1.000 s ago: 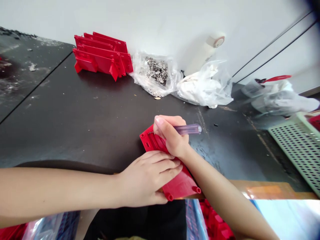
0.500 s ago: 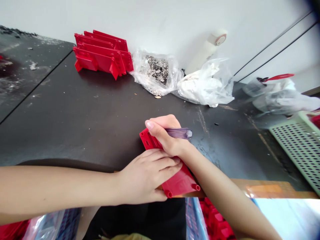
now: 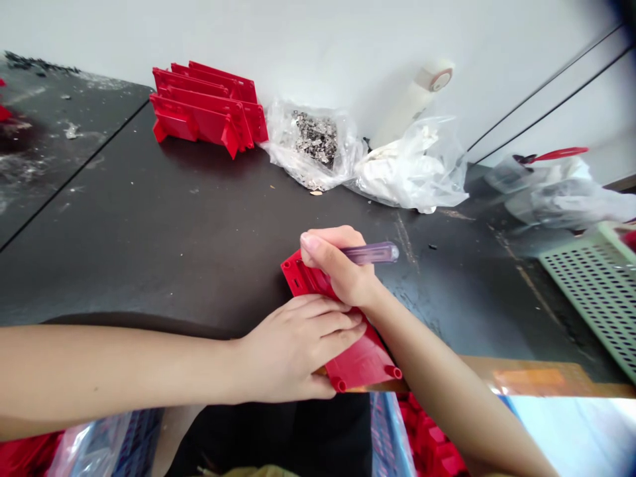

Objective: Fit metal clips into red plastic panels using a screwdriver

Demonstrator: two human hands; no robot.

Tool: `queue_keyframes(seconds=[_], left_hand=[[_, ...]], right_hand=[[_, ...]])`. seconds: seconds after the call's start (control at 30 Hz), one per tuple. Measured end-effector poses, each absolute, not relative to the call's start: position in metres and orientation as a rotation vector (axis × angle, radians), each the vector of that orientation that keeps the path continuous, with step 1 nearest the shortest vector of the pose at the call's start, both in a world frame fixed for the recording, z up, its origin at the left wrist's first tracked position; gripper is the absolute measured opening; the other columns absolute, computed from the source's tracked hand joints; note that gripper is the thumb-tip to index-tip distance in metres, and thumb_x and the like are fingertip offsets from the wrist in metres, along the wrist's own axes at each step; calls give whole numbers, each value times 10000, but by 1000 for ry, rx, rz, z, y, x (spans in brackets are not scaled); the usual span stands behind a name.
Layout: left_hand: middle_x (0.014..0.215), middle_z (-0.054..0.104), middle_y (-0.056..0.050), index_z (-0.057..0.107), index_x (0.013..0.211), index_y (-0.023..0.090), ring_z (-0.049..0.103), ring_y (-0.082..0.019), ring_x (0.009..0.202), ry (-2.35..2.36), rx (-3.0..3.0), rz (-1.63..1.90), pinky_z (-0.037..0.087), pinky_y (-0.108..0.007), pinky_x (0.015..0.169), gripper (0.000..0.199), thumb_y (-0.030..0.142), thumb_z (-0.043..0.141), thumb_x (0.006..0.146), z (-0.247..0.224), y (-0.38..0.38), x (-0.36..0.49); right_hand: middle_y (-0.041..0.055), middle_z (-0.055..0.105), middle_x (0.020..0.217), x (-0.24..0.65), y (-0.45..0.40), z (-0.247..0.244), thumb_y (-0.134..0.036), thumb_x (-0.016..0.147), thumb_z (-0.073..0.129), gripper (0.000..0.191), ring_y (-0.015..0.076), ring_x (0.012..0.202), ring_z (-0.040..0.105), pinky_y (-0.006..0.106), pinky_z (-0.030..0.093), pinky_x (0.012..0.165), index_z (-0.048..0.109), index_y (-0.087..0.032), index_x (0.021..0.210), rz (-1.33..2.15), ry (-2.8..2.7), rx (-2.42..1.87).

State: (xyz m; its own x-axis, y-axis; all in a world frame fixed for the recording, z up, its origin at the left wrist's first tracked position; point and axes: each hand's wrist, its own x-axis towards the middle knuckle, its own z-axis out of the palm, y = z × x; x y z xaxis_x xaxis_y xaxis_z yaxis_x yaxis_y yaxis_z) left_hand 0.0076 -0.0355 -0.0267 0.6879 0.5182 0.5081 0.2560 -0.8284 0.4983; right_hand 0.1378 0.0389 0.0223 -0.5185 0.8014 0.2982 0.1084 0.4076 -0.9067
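Observation:
A red plastic panel (image 3: pixel 365 361) with round posts at its corners lies slanted at the table's front edge. Across its middle rests my left hand (image 3: pixel 308 344), fingers over the top face and thumb by the near left edge, holding it against the table. My right hand (image 3: pixel 338 262) is closed round a tool with a translucent purple handle (image 3: pixel 372 253), over the panel's far end. The handle's butt sticks out to the right; its working tip is hidden by the fingers, so its exact kind cannot be told.
Several red panels (image 3: pixel 199 119) stand in a row against the wall. Beside them are a plastic bag of small metal pieces (image 3: pixel 318 142), a bag with white contents (image 3: pixel 407 169) and a pale bottle (image 3: pixel 405 103). A green perforated basket (image 3: pixel 591 285) stands at right; red parts (image 3: pixel 430 440) lie below the table edge.
My right hand has shifted slightly right, and the purple handle now reaches farther out to the right. My left hand still lies on the red panel. The view has moved slightly.

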Motion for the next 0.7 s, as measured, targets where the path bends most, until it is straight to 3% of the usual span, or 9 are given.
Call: queue_keyframes(seconds=[0.23, 0.7], left_hand=[[1249, 678, -116, 596, 1273, 60, 565, -239, 1210, 602, 2494, 937, 384, -367, 1126, 563, 323, 733, 794, -25, -35, 7], [1248, 682, -108, 602, 1270, 62, 577, -237, 1197, 605, 2499, 961, 391, -359, 1118, 569, 362, 729, 803, -27, -35, 8]], right_hand=[[-54, 243, 524, 135, 42, 19, -353, 981, 472, 495, 71, 508, 223, 282, 192, 473, 309, -186, 544, 1275, -1798, -789], [-51, 269, 517, 136, 40, 20, -328, 971, 462, 480, 71, 502, 246, 284, 203, 481, 324, -186, 533, 1186, -1783, -857]])
